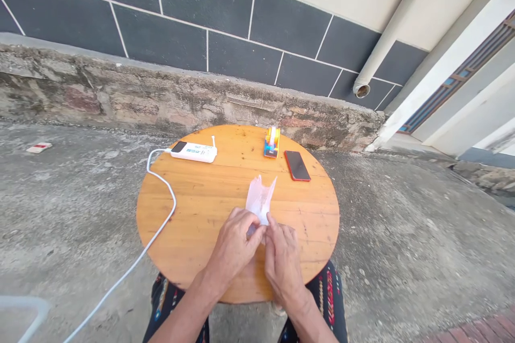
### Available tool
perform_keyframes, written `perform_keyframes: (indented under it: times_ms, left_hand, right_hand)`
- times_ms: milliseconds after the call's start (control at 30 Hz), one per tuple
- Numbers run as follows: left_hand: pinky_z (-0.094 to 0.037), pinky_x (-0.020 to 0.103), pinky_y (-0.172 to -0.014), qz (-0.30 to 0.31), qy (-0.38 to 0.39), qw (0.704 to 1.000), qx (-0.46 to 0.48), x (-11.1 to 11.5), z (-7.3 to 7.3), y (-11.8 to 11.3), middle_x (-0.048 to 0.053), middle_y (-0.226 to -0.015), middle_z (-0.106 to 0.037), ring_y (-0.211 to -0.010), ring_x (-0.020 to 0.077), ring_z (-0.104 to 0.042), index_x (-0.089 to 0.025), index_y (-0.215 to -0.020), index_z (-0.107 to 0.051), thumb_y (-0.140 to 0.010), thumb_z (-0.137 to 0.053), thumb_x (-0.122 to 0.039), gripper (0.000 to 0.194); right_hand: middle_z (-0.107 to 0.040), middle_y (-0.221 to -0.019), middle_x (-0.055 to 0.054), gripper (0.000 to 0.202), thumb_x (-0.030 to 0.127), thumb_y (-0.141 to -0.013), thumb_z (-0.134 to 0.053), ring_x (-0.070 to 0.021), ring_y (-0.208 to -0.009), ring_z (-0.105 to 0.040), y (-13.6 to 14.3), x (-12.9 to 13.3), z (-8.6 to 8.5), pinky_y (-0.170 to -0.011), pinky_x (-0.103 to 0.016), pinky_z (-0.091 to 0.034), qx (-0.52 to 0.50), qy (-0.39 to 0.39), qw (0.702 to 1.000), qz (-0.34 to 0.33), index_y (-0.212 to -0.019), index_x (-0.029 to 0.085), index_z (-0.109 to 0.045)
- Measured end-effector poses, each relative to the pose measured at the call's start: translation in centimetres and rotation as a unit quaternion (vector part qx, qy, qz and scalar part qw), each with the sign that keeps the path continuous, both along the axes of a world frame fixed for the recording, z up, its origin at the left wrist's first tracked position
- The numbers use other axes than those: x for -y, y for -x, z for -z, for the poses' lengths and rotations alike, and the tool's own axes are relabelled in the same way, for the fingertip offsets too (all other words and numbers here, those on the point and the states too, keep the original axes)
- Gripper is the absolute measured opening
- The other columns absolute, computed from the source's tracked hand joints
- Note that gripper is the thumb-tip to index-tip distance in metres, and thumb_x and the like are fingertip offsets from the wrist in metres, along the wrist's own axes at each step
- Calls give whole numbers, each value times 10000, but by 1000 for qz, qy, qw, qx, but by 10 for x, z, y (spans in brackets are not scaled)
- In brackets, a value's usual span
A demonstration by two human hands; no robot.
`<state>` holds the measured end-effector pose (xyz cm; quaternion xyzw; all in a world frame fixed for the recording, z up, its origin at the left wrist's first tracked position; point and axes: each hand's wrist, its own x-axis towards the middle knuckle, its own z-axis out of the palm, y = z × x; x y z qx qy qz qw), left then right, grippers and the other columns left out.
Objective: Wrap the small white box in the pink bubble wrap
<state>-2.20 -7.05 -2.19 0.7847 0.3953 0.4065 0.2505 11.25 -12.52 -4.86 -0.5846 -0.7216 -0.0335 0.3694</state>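
Observation:
A thin, pinkish translucent plastic bag [259, 198] stands up from between my hands near the middle of the round wooden table. My left hand [237, 238] pinches its lower part between thumb and forefinger. Close against it on the right, my right hand [282, 254] has its fingers closed on the bag's lower right edge. The bag's top spreads into two pointed corners facing away from me. Its lower end is partly hidden by my fingers.
On the round table [193, 236] lie a white power strip [195, 152] with a cable at the back left, a yellow-blue tape dispenser [272, 142] at the back and a red-edged phone [297, 165] at right. Beyond runs a stone-based wall [161, 96].

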Motion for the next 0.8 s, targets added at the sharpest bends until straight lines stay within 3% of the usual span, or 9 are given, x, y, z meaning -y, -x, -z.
perform_keyframes:
  times_ms: [167,400,533,633,800]
  left_hand:
    - [-440,323,-736,4,12,1000,-15,1,4,-3,7,-814,-582,-866,199,-524,-198,-770,-537,-732,-506,-19,186]
    - [-448,348,-741,-11,-7,999,-49,4,5,-5,18,-833,-582,-866,214,-512,-197,-757,-527,-741,-490,-6,195]
    - [-449,368,-774,8,-32,995,-97,2,2,-5,28,-834,-593,-873,217,-497,-182,-711,-528,-776,-484,-14,185]
    - [-459,366,-772,16,-38,992,-117,-1,-1,-4,34,-832,-586,-877,218,-501,-174,-682,-525,-754,-485,8,201]
    - [-489,358,-767,19,-43,991,-122,-2,1,-4,51,-924,-582,-900,214,-532,-172,-680,-543,-737,-488,16,204]
  right_hand:
    - [-680,-1013,-56,496,101,-914,-340,-218,-949,-574,-6,-5,-9,-862,-410,-418,-92,44,994,-40,-1399,197,-307]
    - [-688,-970,-53,258,185,-895,-446,-203,-923,-616,-32,-20,-26,-842,-353,-472,-140,65,986,-60,-1107,206,-593]
    - [-666,-980,-61,297,155,-897,-425,-187,-825,-616,-49,-41,-45,-775,-322,-458,-11,71,995,-72,-1135,210,-594]
    - [-682,-895,-36,368,103,-891,-420,-170,-704,-605,-51,-58,-57,-721,-296,-407,125,108,982,-88,-1208,232,-557]
    - [-661,-703,-10,256,47,-861,-440,-149,-590,-561,-44,-73,-63,-670,-275,-323,230,130,960,-96,-884,203,-641]
